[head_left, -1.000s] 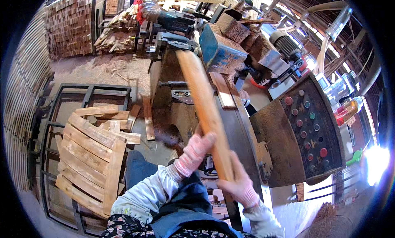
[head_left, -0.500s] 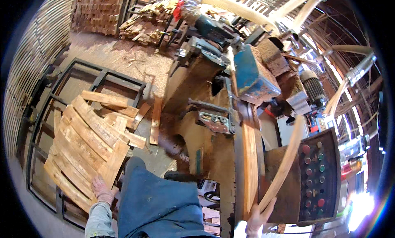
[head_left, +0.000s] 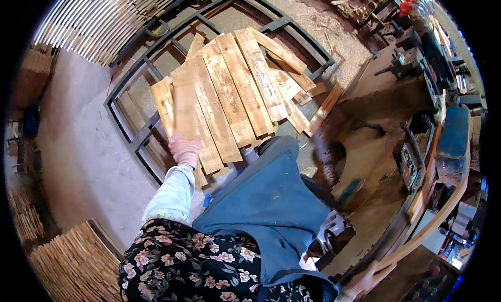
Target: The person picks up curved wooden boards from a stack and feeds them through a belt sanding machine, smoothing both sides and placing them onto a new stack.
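Observation:
My left hand, in a pinkish glove, is closed around the near end of a wooden board, which is blurred by motion. This board lies over the left part of a fanned row of flat wooden boards. At the lower right, my right hand is closed on the near end of a long, narrow wooden strip. The strip slants up and away beside a woodworking machine. A blue apron covers my lap.
The boards rest over a dark metal frame. Stacked wood strips stand at the lower left, and more slats at the far left. Sawdust covers the floor beyond. At the lower right is a control panel.
The view has swung left. My left hand has shifted from the right side of the board row to its left side with a board. My right hand still holds the strip.

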The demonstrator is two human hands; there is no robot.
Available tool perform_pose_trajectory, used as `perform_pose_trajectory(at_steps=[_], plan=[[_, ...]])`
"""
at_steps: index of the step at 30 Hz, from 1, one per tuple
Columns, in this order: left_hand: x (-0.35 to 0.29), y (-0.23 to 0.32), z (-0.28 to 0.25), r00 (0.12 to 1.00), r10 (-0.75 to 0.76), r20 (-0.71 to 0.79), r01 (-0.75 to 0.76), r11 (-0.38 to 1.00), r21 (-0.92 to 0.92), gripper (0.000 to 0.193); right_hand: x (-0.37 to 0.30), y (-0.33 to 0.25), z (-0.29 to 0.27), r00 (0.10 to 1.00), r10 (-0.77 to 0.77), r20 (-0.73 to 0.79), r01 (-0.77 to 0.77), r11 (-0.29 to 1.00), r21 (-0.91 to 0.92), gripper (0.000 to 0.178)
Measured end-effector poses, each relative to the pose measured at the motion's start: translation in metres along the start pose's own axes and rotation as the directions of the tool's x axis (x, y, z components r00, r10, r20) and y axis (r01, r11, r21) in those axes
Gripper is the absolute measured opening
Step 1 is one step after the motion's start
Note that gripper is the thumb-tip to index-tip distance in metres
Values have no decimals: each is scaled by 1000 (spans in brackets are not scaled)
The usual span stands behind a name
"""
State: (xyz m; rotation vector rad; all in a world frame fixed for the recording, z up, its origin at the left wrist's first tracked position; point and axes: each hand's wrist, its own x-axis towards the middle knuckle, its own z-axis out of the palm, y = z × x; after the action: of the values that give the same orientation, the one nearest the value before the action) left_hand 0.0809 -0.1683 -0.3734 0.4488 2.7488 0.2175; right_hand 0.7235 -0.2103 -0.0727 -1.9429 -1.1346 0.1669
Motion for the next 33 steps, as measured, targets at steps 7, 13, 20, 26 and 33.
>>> perform_pose_trajectory(at_steps=[7,13,20,26,33], plan=[[74,-72,67,992,-100,-74,39,817,-576,103,-134,43,-93,965,-247,92,256,797,-548,58],[74,-48,17,947,92,308,205,564,-800,64,-57,5,-73,716,-491,496,684,354,-638,60],[-10,61,-102,909,341,241,194,166,-967,49,112,10,26,968,-187,171,241,884,-401,45],[-115,187,32,576,779,-249,-416,17,-909,38,3,-136,102,751,-451,483,449,884,129,77],[-402,248,-136,-42,998,-39,-108,-44,-993,19,-72,-120,-3,891,-251,378,435,710,-554,106]])
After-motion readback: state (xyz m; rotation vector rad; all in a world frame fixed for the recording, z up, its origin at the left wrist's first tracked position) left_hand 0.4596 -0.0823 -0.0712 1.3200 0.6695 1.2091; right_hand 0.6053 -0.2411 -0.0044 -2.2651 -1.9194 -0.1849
